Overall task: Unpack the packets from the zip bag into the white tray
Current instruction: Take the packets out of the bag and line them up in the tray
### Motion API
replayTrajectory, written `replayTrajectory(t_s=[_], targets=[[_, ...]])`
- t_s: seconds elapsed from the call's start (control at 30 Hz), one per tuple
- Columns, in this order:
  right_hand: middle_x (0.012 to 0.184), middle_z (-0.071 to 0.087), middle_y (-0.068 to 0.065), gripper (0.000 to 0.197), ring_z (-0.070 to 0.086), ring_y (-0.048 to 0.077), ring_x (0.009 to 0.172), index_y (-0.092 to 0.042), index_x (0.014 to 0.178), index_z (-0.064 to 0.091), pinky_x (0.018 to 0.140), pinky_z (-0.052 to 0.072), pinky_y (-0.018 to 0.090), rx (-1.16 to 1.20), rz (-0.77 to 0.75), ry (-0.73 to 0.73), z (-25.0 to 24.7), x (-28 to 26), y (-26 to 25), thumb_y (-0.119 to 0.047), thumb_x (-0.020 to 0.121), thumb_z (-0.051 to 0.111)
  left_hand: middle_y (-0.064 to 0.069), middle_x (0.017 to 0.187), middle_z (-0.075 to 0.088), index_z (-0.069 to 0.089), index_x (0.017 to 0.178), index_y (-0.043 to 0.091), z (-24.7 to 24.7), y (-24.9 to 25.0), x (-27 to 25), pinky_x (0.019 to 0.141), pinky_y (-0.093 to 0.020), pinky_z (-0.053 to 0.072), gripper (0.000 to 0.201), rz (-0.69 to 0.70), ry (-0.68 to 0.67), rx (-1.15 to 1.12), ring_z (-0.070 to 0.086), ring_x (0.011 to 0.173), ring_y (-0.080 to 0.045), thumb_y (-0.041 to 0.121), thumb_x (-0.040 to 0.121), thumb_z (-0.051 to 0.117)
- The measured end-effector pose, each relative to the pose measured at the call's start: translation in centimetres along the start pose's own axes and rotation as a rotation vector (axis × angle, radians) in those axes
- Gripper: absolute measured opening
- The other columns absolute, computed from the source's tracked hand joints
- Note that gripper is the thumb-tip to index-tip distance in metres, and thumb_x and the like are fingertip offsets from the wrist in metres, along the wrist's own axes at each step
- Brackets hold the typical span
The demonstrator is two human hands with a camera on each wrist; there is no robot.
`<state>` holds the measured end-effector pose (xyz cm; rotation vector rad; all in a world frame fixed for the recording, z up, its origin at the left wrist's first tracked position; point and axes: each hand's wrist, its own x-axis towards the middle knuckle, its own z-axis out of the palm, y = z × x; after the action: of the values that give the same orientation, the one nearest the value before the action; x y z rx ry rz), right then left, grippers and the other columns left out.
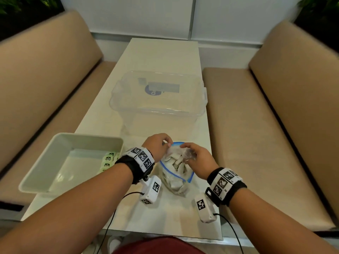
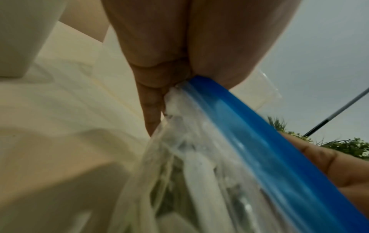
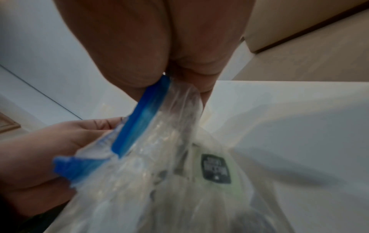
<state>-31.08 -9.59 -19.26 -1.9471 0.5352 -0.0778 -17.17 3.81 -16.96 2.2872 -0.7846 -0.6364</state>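
Note:
A clear zip bag [image 1: 174, 178] with a blue zip strip stands on the table in front of me, its mouth pulled open and several pale packets [image 1: 177, 162] showing inside. My left hand [image 1: 159, 146] pinches the bag's left lip; in the left wrist view the left hand [image 2: 165, 75] pinches the plastic beside the blue strip [image 2: 259, 138]. My right hand [image 1: 196, 156] pinches the right lip, and the right wrist view shows that hand [image 3: 165, 74] holding the strip [image 3: 139, 115]. The white tray [image 1: 45, 162] sits at the left with several pale green packets [image 1: 108, 160] in its right end.
A large clear plastic box [image 1: 157, 99] with a lid stands behind the bag on the cream table [image 1: 159, 52]. Tan bench seats [image 1: 256, 125] flank the table on both sides. Black cables [image 1: 110, 217] hang from the wrist cameras over the table's near edge.

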Motion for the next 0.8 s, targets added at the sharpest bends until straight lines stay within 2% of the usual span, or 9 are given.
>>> replayTrajectory(t_s=[0.1, 0.17, 0.23, 0.33, 0.4, 0.5, 0.6, 0.7, 0.8], targets=[[0.092, 0.063, -0.008, 0.046, 0.067, 0.023, 0.093, -0.026, 0.116, 0.066, 0.092, 0.055, 0.046, 0.006, 0.012, -0.018, 0.3, -0.1, 0.7, 0.000, 0.080, 0.053, 0.005, 0.067, 0.059, 0.059, 0.085, 0.027, 0.7, -0.2, -0.3, 0.051, -0.021, 0.038, 0.020, -0.032, -0.017, 0.019, 0.052, 0.057, -0.012, 0.012, 0.095, 0.050], [0.109, 0.062, 0.000, 0.049, 0.062, 0.022, 0.103, -0.027, 0.125, 0.061, 0.098, 0.050, 0.036, -0.098, 0.023, -0.038, 0.5, -0.1, 1.2, 0.001, 0.087, 0.052, 0.007, 0.068, 0.057, 0.059, 0.075, 0.027, 1.4, -0.5, -0.4, 0.051, -0.020, 0.038, 0.033, -0.048, -0.028, 0.036, 0.053, 0.060, -0.016, 0.001, 0.089, 0.044], [0.129, 0.054, 0.006, 0.055, 0.056, 0.023, 0.117, -0.029, 0.138, 0.052, 0.095, 0.043, 0.024, -0.226, 0.044, -0.108, 0.5, -0.3, 1.6, -0.004, 0.089, 0.053, 0.004, 0.072, 0.061, 0.061, 0.063, 0.026, 2.1, -0.8, -0.5, 0.054, -0.019, 0.039, 0.042, -0.073, -0.046, 0.058, 0.061, 0.072, -0.025, -0.006, 0.081, 0.041], [0.139, 0.051, 0.004, 0.063, 0.052, 0.022, 0.126, -0.031, 0.145, 0.044, 0.099, 0.043, 0.027, -0.260, 0.055, -0.157, 0.6, -0.5, 2.2, -0.008, 0.087, 0.057, -0.004, 0.097, 0.071, 0.071, 0.072, 0.024, 2.6, -1.1, -0.8, 0.068, -0.020, 0.040, 0.041, -0.130, -0.059, 0.057, 0.063, 0.091, -0.025, -0.003, 0.084, 0.042], [0.140, 0.054, 0.003, 0.063, 0.052, 0.020, 0.128, -0.032, 0.143, 0.046, 0.106, 0.045, 0.034, -0.234, 0.044, -0.134, 0.7, -0.4, 2.6, -0.006, 0.086, 0.057, -0.006, 0.107, 0.070, 0.074, 0.091, 0.019, 2.8, -1.0, -1.0, 0.074, -0.021, 0.041, 0.032, -0.141, -0.079, 0.039, 0.062, 0.095, -0.023, 0.006, 0.089, 0.045], [0.134, 0.059, 0.003, 0.060, 0.057, 0.021, 0.122, -0.029, 0.138, 0.053, 0.105, 0.048, 0.040, -0.149, 0.025, -0.074, 1.0, -0.3, 2.7, -0.002, 0.085, 0.055, -0.001, 0.117, 0.061, 0.070, 0.108, 0.022, 2.7, -0.9, -1.2, 0.082, -0.022, 0.042, 0.026, -0.135, -0.115, 0.056, 0.058, 0.103, -0.017, 0.015, 0.087, 0.057], [0.125, 0.064, 0.002, 0.059, 0.062, 0.019, 0.108, -0.029, 0.133, 0.058, 0.099, 0.052, 0.038, -0.043, 0.002, -0.008, 0.7, 0.0, 2.7, 0.002, 0.083, 0.053, -0.001, 0.125, 0.059, 0.069, 0.106, 0.030, 2.2, -1.0, -1.1, 0.079, -0.023, 0.043, 0.036, -0.101, -0.076, 0.048, 0.059, 0.104, -0.020, 0.008, 0.080, 0.058], [0.123, 0.064, 0.000, 0.053, 0.061, 0.014, 0.101, -0.033, 0.128, 0.061, 0.097, 0.051, 0.035, -0.033, -0.017, 0.007, 0.5, 0.2, 3.1, -0.001, 0.085, 0.059, -0.003, 0.118, 0.066, 0.071, 0.098, 0.031, 1.8, -1.5, -1.3, 0.069, -0.020, 0.042, 0.039, -0.083, 0.000, 0.023, 0.058, 0.082, -0.016, 0.001, 0.079, 0.054], [0.128, 0.058, -0.003, 0.051, 0.058, 0.017, 0.113, -0.034, 0.129, 0.059, 0.102, 0.049, 0.038, -0.101, 0.008, -0.033, 0.7, 0.1, 3.6, -0.010, 0.084, 0.066, -0.001, 0.120, 0.066, 0.072, 0.099, 0.028, 2.0, -2.0, -1.3, 0.079, -0.019, 0.041, 0.029, -0.106, -0.023, 0.092, 0.062, 0.101, -0.018, 0.008, 0.082, 0.060]])
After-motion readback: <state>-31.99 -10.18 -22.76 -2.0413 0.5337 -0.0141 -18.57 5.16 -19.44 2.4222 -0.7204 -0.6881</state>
